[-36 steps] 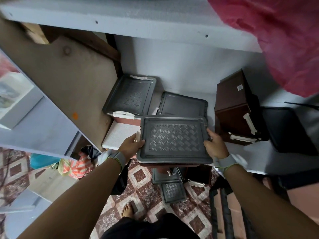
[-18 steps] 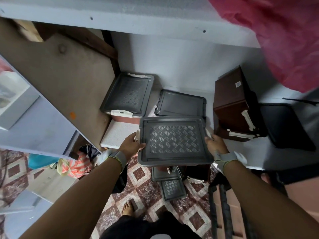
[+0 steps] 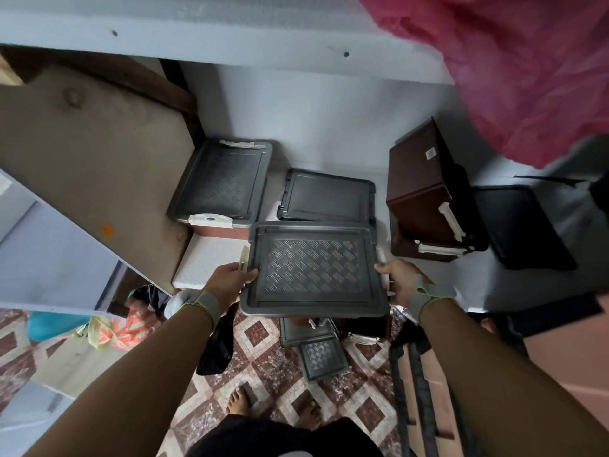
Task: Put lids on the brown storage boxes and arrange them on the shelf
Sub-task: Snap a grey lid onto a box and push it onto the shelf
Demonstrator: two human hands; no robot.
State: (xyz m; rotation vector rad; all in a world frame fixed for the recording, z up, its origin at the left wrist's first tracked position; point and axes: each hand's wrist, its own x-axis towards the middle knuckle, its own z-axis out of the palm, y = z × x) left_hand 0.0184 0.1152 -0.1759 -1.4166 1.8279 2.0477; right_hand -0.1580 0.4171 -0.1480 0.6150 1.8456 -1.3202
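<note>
I hold a lidded brown storage box with a dark grey patterned lid (image 3: 313, 268) at the front edge of the shelf (image 3: 329, 140). My left hand (image 3: 227, 280) grips its left side by the cream clip. My right hand (image 3: 400, 282) grips the right side. Behind it on the shelf lies a loose dark lid (image 3: 329, 196). At the back left stands another lidded box (image 3: 224, 184) with cream clips. To the right a brown box (image 3: 425, 189) lies tipped on its side, with a dark lid (image 3: 520, 225) beyond it.
A pink cloth (image 3: 510, 67) hangs over the upper right. A slanted wooden panel (image 3: 92, 159) borders the shelf on the left. On the tiled floor below are more boxes and a small patterned lid (image 3: 321, 357), a black bag (image 3: 216, 344) and my bare feet (image 3: 240, 400).
The box in my hands has shifted slightly forward over the shelf edge, and my hands have slid along its sides to the clips.
</note>
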